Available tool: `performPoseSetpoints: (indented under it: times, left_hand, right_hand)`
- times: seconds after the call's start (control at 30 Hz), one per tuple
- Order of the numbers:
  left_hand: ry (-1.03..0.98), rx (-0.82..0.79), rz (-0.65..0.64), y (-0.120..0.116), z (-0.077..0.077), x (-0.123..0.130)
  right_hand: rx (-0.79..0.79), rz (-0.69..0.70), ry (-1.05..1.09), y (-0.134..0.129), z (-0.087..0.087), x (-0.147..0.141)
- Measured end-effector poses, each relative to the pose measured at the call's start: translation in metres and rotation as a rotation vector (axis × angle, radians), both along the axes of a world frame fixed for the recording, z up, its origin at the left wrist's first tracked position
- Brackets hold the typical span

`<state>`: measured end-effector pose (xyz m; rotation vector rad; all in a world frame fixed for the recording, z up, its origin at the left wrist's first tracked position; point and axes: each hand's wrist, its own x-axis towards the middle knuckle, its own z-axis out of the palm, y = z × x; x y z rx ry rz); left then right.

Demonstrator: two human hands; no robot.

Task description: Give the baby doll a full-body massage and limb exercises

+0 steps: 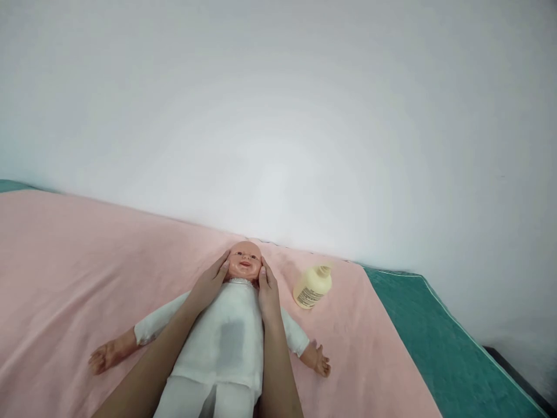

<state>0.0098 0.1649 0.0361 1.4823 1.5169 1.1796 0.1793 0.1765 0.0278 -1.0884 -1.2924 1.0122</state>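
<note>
A baby doll [209, 337] in white clothes lies on its back on a pink sheet [108, 249], its arms spread to the sides and its face up. My left hand [212, 280] cups one side of the doll's head [245, 260], fingers along the cheek and ear. On the other side, my right hand [268, 284] presses against the head in the same way, thumb by the jaw. Both forearms run along the doll's body, over its upper arms. Some fingertips are hidden beside or behind the head.
A pale yellow bottle [312, 288] with printed text stands on the sheet to the right of the doll. Green cloth [439, 331] shows beyond the sheet's right edge. A plain white wall [278, 116] rises right behind the doll's head.
</note>
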Motion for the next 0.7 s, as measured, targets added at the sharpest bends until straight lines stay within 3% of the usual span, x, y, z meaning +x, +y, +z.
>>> performPoseSetpoints:
  times: [0.2, 0.33, 0.57, 0.7]
  left_hand:
    - [0.061, -0.011, 0.052, -0.007, 0.005, 0.000]
    - [0.084, 0.006, 0.060, -0.009, 0.007, -0.003]
    - [0.151, 0.041, 0.086, -0.021, 0.023, -0.004]
    - [0.153, 0.095, 0.092, -0.026, 0.033, -0.005]
  right_hand:
    - [0.002, -0.075, -0.070, -0.008, 0.005, -0.001]
    - [-0.020, -0.129, -0.164, -0.024, 0.017, 0.008]
    - [0.103, -0.090, -0.302, -0.061, 0.074, 0.044]
    - [0.154, -0.129, -0.273, -0.081, 0.101, 0.063]
